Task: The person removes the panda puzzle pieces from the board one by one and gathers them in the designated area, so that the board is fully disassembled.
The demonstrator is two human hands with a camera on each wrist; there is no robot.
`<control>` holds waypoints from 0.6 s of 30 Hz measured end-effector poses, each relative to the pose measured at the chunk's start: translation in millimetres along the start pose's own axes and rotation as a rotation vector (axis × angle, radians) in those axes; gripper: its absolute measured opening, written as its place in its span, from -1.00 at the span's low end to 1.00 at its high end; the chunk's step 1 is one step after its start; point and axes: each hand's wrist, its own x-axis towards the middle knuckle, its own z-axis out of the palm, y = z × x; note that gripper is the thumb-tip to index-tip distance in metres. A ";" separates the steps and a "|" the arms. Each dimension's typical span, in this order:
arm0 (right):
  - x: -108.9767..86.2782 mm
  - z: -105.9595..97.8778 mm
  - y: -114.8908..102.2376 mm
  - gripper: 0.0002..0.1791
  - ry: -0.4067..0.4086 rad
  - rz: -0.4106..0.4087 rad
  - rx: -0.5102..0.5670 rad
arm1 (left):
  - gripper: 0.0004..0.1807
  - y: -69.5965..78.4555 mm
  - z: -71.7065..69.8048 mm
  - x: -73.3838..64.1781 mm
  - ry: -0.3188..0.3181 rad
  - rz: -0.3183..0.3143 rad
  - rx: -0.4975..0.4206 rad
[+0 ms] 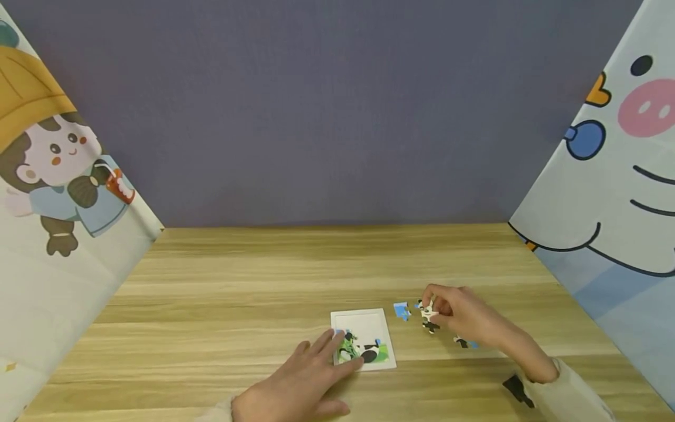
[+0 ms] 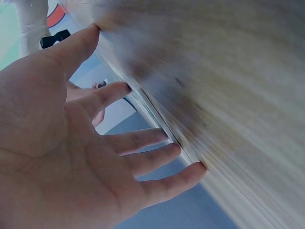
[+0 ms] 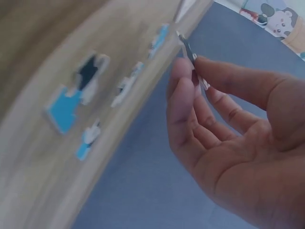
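Observation:
A small white jigsaw tray point(image 1: 364, 321) lies on the table, its lower part filled with pieces that make a green, black and white panda picture point(image 1: 369, 353). My left hand point(image 1: 303, 378) rests with spread, fairly straight fingers on the tray's left and lower edge; the left wrist view shows its fingertips at the thin tray side. To the right of the tray, my right hand point(image 1: 469, 315) pinches a black and white jigsaw piece point(image 3: 187, 47) between thumb and fingers, above the table. Its printed side shows a panda's face in the head view.
Loose jigsaw pieces lie right of the tray: a blue one point(image 1: 402, 310), a dark one point(image 1: 431, 326) below the right fingertips and a black, white and blue one point(image 1: 464, 342) under the hand. A grey wall point(image 1: 337, 117) stands behind the table, printed panels at both sides.

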 end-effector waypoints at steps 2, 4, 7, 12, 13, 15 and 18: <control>-0.8 2.5 3.7 -0.76 -0.018 -0.002 0.020 | -0.28 0.3 0.6 -0.4 -0.003 -0.003 -0.003; -1.3 4.5 6.9 -0.77 -0.028 -0.005 0.031 | -0.28 0.2 1.0 -0.7 0.001 -0.001 0.000; -1.2 6.7 10.6 -0.78 -0.038 -0.001 0.038 | -0.28 0.0 0.9 -0.8 0.005 0.003 0.008; -1.1 10.1 15.7 -0.77 -0.067 0.008 0.025 | -0.28 0.5 0.6 -0.8 0.007 0.003 0.017; -1.2 10.7 16.4 -0.77 -0.073 0.009 0.024 | -0.28 0.6 0.9 -0.8 0.008 0.004 0.018; -1.6 12.2 17.2 -0.77 -0.085 0.015 0.026 | -0.28 0.7 0.8 -0.7 0.009 0.005 0.019; -2.0 14.1 17.6 -0.77 -0.085 0.024 0.022 | -0.28 0.6 0.0 -1.1 0.008 0.001 -0.001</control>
